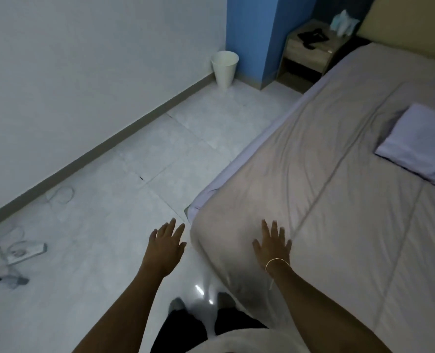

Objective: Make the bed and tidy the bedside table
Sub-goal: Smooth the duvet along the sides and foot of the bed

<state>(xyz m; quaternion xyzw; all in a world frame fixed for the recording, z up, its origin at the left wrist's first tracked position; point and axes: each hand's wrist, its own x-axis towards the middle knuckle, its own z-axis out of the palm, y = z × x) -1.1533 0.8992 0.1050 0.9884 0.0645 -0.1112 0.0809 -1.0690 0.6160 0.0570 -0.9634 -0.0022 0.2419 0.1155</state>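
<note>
Room: pale tiled floor [124,225] beside your bed [338,174].
Quilt [300,154]: spread over the mattress, probably awaiting smoothing.
Right hand [272,248]: flat, fingers spread over the corner, gripping nothing.
Left hand [166,247]: open, empty, above floor.
Bedside table [310,45]: far corner, dark item on top.

The blanket [338,200] filling the right of the frame is matt beige cloth, quilted and creased. The pillow [420,146] at right is smooth pale cloth. The floor [135,200] at centre is glossy pale tile. The bedside table [310,47] at top looks like matt light wood. The bin [224,68] at top centre looks like smooth white plastic.
</note>
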